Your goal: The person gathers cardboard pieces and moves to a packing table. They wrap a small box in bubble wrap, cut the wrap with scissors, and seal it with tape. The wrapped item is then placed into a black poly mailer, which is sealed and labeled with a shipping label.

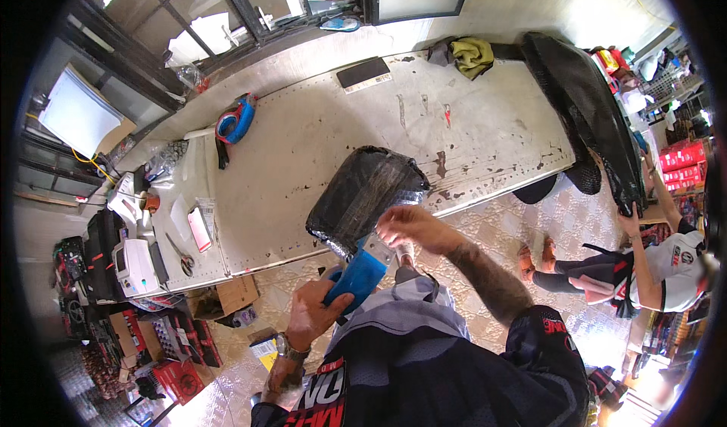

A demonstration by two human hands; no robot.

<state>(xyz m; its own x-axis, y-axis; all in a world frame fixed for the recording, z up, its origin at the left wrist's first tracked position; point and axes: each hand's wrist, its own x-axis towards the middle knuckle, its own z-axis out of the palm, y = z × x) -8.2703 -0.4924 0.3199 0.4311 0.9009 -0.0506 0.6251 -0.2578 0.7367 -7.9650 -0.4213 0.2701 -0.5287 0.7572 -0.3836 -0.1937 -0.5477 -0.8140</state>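
Note:
A blue tape dispenser (359, 279) is gripped in my left hand (311, 307), below the table's front edge. Its metal head points up toward a parcel wrapped in black plastic (363, 191), which lies at that edge with one silvery, shiny side. My right hand (420, 230) is at the dispenser's head and the parcel's near corner, its fingers bent. Whether those fingers pinch the tape is too small to tell.
The worn white table (272, 199) carries another tape dispenser (235, 121), a dark flat box (363, 74), a yellow-green cloth (472, 57), scissors (183, 255), a phone (199, 229) and a label printer (136, 265). At right, a person (642, 273) holds black bubble wrap (588, 109).

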